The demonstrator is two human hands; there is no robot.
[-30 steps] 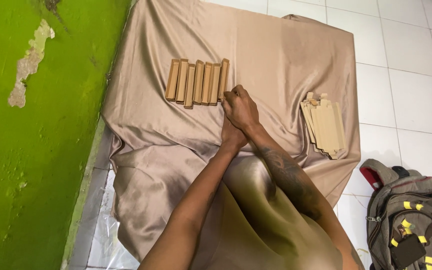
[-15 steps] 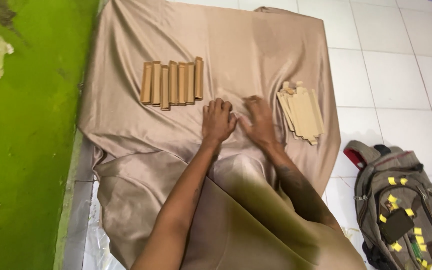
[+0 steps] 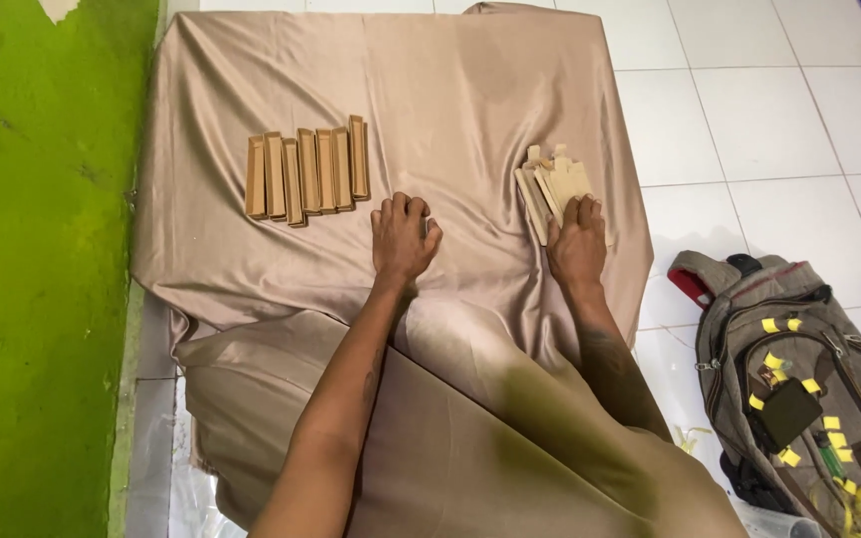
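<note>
Left hand [image 3: 403, 239] resting on the tan cloth [image 3: 450, 90] draped over the worktop, fingers curled narrowly around a small object too hidden to identify, just right of a row of brown wooden sticks [image 3: 308, 176]. Right hand [image 3: 577, 247] laid flat, fingers extended on the near end of a pile of pale wooden sticks [image 3: 552, 187] near the cloth's right edge. Grey backpack [image 3: 799, 379] on the white tiled floor [image 3: 749, 120]; green wall [image 3: 42, 299] at left.

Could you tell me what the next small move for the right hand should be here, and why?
Probably to close the right hand on one flat piece from the loose pile and lift it. The fingers already rest on that pile, while the left hand lies curled on the cloth beside the neat row of folded pieces.
</note>
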